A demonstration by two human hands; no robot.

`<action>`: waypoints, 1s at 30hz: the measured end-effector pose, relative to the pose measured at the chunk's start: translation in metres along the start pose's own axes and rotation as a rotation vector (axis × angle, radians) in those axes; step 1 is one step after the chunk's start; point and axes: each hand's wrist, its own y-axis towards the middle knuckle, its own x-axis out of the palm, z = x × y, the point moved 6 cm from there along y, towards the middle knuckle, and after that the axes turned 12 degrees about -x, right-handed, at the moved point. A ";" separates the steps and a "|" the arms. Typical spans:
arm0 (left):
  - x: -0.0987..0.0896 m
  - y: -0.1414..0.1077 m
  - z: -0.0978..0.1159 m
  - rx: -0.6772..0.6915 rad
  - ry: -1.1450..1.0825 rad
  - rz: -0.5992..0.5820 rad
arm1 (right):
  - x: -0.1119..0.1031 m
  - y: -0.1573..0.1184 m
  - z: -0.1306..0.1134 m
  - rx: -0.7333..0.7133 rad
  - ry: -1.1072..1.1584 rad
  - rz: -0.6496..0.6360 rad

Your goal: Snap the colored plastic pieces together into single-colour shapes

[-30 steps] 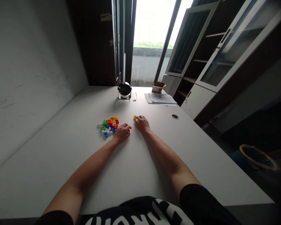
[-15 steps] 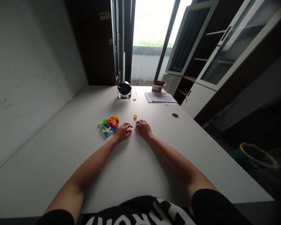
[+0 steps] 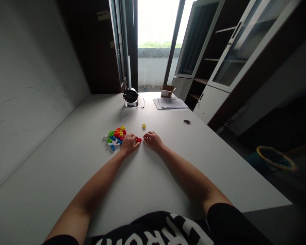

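A small red plastic block lies at the fingertips of my left hand, between the thumb and the index finger. My right hand rests on the table just right of the red block. Its fingers are loosely bent and apart, with a small gap to the block and nothing seen in them. Just beyond both hands a yellow block sits by itself. Left of my left hand is a pile of coloured blocks in green, orange, blue, white, yellow and red; the hand hides part of its right side.
Toward the back of the white table stands a round black device on a silver stand. A thin cord lies beside it. Farther right are papers, an open cardboard box and a round cable hole. A wall borders the left.
The view has shifted slightly. My left thumb and index finger have come together on the red block, which now sits more at their tips. My right hand stays close by.
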 end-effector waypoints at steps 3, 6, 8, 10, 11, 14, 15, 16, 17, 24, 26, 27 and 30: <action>0.001 0.000 0.001 0.016 0.000 -0.001 | 0.000 0.000 0.000 -0.002 0.013 0.010; 0.001 0.001 0.002 0.026 -0.025 -0.013 | -0.001 0.001 0.000 -0.011 0.038 0.012; 0.000 0.000 0.003 0.035 -0.049 -0.021 | -0.001 0.001 -0.002 -0.029 0.063 0.011; -0.001 0.000 0.004 0.048 -0.072 -0.018 | -0.002 0.002 -0.005 -0.050 0.097 0.013; -0.002 0.000 0.005 0.056 -0.082 -0.013 | -0.002 0.002 -0.006 -0.058 0.117 0.013; -0.003 -0.001 0.007 0.090 -0.099 -0.001 | -0.002 0.002 -0.008 -0.069 0.168 0.023; -0.003 -0.002 0.008 0.102 -0.099 -0.002 | -0.001 0.002 -0.008 -0.065 0.183 0.029; -0.003 -0.002 0.009 0.112 -0.096 -0.003 | -0.001 0.002 -0.008 -0.058 0.198 0.034; -0.003 -0.002 0.009 0.117 -0.092 -0.004 | 0.000 0.001 -0.008 -0.045 0.214 0.036; -0.004 -0.003 0.010 0.095 -0.096 -0.020 | 0.004 -0.003 -0.008 0.036 0.290 0.054; -0.005 -0.003 0.010 0.085 -0.125 -0.011 | 0.001 -0.004 -0.009 0.025 0.267 0.084; -0.006 -0.003 0.009 0.075 -0.145 -0.007 | 0.000 -0.004 -0.010 0.012 0.261 0.095; -0.005 -0.002 0.004 0.017 -0.222 -0.023 | -0.005 -0.005 -0.013 -0.045 0.265 0.118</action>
